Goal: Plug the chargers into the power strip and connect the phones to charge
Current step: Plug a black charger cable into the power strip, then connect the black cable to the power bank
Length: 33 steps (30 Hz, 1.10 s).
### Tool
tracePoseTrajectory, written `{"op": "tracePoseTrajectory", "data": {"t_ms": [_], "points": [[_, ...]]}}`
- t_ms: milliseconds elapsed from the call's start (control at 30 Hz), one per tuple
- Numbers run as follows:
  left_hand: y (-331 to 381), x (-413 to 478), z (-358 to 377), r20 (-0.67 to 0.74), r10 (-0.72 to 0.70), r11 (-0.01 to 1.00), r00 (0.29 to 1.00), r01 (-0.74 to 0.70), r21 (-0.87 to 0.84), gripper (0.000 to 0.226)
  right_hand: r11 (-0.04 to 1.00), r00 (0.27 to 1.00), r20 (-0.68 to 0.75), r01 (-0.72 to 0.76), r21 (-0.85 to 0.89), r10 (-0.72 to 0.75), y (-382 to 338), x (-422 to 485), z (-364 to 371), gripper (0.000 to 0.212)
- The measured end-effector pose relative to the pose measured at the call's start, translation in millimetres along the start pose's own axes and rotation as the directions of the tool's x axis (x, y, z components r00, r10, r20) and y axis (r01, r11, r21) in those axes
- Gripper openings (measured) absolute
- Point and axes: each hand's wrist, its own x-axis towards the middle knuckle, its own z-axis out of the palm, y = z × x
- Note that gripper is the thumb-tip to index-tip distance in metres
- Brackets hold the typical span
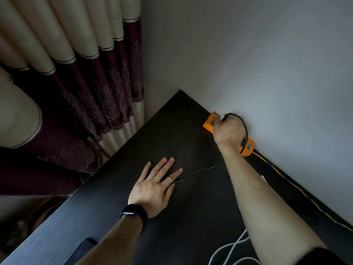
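Head view. An orange power strip (208, 124) is laid flat on the dark table (172, 131), tight against the wall (267, 64). Its long axis runs along the wall, from the far-left end near the table corner to the near-right end. Its middle is hidden by the right hand (227, 131).

The right hand is placed on top of the strip, fingers curled down at the strip's far-left end, where a white charger plug (222, 118) is pinched. Whether the plug is seated in a socket cannot be told. A dark braided cable (243, 124) is looped from the plug over the wall side of the hand and down to the strip's near-right end.

A yellow cord (298, 190) is led away from the strip's near-right end along the wall.

The left hand (154, 186) is laid flat on the table well to the near-left of the strip, palm down, fingers straight and spread, pointing roughly toward the strip. A ring (169, 179) and a black watch (133, 212) are worn. A thin braided cable (198, 171) is stretched from under its outer fingers toward the right forearm, below the strip.

A white cable (232, 247) is coiled on the table far nearer than the strip. A curtain (95, 83) is hung far left of the strip.
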Motion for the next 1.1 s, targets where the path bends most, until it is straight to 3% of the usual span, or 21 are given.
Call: {"op": "tracePoseTrajectory", "data": {"t_ms": [67,133,200,233,300,367,433,533,600,667,733,833,900,933,967,1033,1067,1100], "points": [[0.1,-2.8,-1.3,0.002,0.002,1.0,1.0,-0.002,-0.001,0.054,1.0,0.997,0.082,0.012,-0.011,-0.011,-6.3,-25.1,-5.0,0.052],[-0.2,-2.3,-1.6,-0.002,0.0,1.0,1.0,0.0,-0.008,0.054,0.997,0.994,0.076,0.075,-0.007,-0.074,-1.8,-73.2,-4.6,0.078],[0.6,-0.9,-3.7,0.006,-0.012,1.0,1.0,0.012,-0.016,0.054,0.995,0.999,0.029,0.031,0.096,-0.033,13.6,-136.7,-3.1,0.066],[1.6,0.1,-4.9,0.016,-0.009,1.0,1.0,0.01,-0.014,0.053,0.982,0.994,0.075,-0.089,0.169,0.077,22.9,-165.9,-1.1,0.056],[5.2,-5.4,-10.9,0.059,0.02,1.0,0.998,-0.02,-0.002,0.051,0.851,0.895,0.308,-0.417,0.32,0.323,36.9,-216.0,5.4,0.034],[7.9,-15.4,-22.4,0.065,0.052,0.999,0.997,-0.053,0.013,0.048,0.74,0.802,0.481,-0.555,0.381,0.354,37.0,-244.2,3.5,0.029],[15.1,-29.5,-44.0,0.079,0.059,0.997,0.995,-0.063,0.045,0.042,0.672,0.769,0.556,-0.594,0.442,0.314,26.9,-252.6,-6.0,0.024],[31.3,-55.8,-76.2,0.164,-0.028,1.0,0.986,0.026,0.016,0.034,0.652,0.812,0.532,-0.541,0.531,0.24,14.6,-248.8,-15.4,0.019],[33.7,-80.5,-95.0,0.208,-0.146,0.963,0.967,0.188,-0.195,0.032,0.621,0.84,0.481,-0.522,0.585,0.253,4.9,-238.2,-30.4,0.017],[28.9,-118.3,-109.8,0.25,-0.205,0.871,0.946,0.293,-0.394,0.034,0.52,0.836,0.429,-0.548,0.655,0.341,5.4,-215.7,-46.2,0.016],[18.1,-169.0,-125.1,0.274,-0.21,0.853,0.939,0.313,-0.417,0.038,0.401,0.808,0.393,-0.567,0.719,0.439,7.3,-190.6,-68.3,0.014],[-1.0,-235.3,-147.5,0.253,-0.254,0.847,0.934,0.341,-0.408,0.026,0.407,0.823,0.349,-0.535,0.74,0.448,6.1,-170.6,-98.7,0.025],[-5.4,-264.9,-165.5,0.222,-0.297,0.808,0.929,0.368,-0.461,0.02,0.406,0.813,0.429,-0.573,0.712,0.394,4.0,-184.8,-110.5,0.033],[-2.2,-272.2,-175.9,0.207,-0.323,0.749,0.924,0.383,-0.541,0.019,0.409,0.798,0.498,-0.602,0.685,0.34,0.4,-200.7,-114.4,0.034],[2.8,-274.9,-186.0,0.214,-0.366,0.618,0.906,0.408,-0.673,0.018,0.43,0.78,0.563,-0.623,0.654,0.274,-2.8,-223.7,-117.1,0.032],[16.1,-276.7,-207.3,0.302,-0.422,0.144,0.855,0.393,-0.908,0.018,0.557,0.757,0.643,-0.587,0.588,0.119,-11.5,-292.9,-118.3,0.024],[23.6,-274.6,-218.6,0.348,-0.412,-0.066,0.842,0.353,-0.933,0.019,0.636,0.733,0.68,-0.528,0.563,0.007,-16.7,-332.7,-117.5,0.028],[29.6,-273.4,-229.4,0.378,-0.397,-0.197,0.836,0.324,-0.925,0.018,0.706,0.67,0.731,-0.456,0.542,-0.128,-22.9,-376.0,-116.4,0.038]]}}
